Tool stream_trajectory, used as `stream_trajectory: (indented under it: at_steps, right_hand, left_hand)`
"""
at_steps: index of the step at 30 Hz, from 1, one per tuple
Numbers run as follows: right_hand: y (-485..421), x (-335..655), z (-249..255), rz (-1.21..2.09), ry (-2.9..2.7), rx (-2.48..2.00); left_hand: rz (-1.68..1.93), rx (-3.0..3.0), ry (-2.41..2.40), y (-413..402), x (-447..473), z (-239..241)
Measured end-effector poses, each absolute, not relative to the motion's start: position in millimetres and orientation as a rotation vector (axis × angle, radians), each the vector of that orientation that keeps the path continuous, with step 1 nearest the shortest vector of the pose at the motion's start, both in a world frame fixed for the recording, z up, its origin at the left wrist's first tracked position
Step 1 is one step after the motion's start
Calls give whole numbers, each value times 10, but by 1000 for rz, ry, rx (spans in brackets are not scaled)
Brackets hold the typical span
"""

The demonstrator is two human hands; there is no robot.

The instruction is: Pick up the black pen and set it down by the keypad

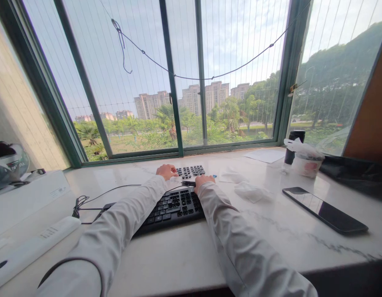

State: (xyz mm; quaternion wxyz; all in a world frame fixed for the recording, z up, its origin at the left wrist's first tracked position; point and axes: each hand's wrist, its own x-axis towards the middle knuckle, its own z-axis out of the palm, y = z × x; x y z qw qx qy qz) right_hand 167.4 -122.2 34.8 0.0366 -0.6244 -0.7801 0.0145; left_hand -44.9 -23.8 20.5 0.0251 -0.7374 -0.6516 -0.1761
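Observation:
A black keyboard point(175, 206) lies on the marble-patterned white surface between my forearms, with many of its keycaps off and bare sockets showing. Behind it, loose black keycaps point(191, 171) are laid out in rows. My left hand point(166, 171) is at the left end of these rows, fingers curled together; what they hold, if anything, is too small to tell. My right hand point(204, 181) is closed at the keyboard's far right edge, beside a dark, narrow object point(188, 183). A small blue tip point(215, 176) shows just past its fingers, but what it belongs to is hidden.
Crumpled white tissues point(253, 192) lie right of my right hand. Farther right are a black phone point(325, 209), a bagged tub point(307, 161) and a dark bottle point(294, 146). Cable point(81, 202) and a white box point(33, 202) are on the left. A window stands behind.

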Motion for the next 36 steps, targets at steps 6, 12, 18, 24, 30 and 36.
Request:
stream_trajectory:
  at_steps: [6, 12, 18, 24, 30, 36]
  right_hand:
    - [-1206, 1688, 341, 50, -2379, -1908]
    - [-1240, 1677, 388, -34, -2316, -1842]
    - [-1299, 1583, 395, 81, -2100, -1714]
    - [-1380, 1347, 362, 900, -1556, -1149]
    - [-1596, 1163, 326, 1472, -1081, -816]
    - [-1665, 1060, 205, 1431, -1126, -906]
  left_hand:
    - [-637, -2275, -1939, -474, -465, 413]
    - [-659, -2454, -1857, -1047, -464, 609]
    - [-697, -2759, -1665, -1812, -496, 532]
    - [-797, -2959, -1532, -2060, -566, 279]
    - [-926, -2959, -1515, -2032, -571, 156]
    - [-1037, -2945, -1502, -2026, -570, 110]
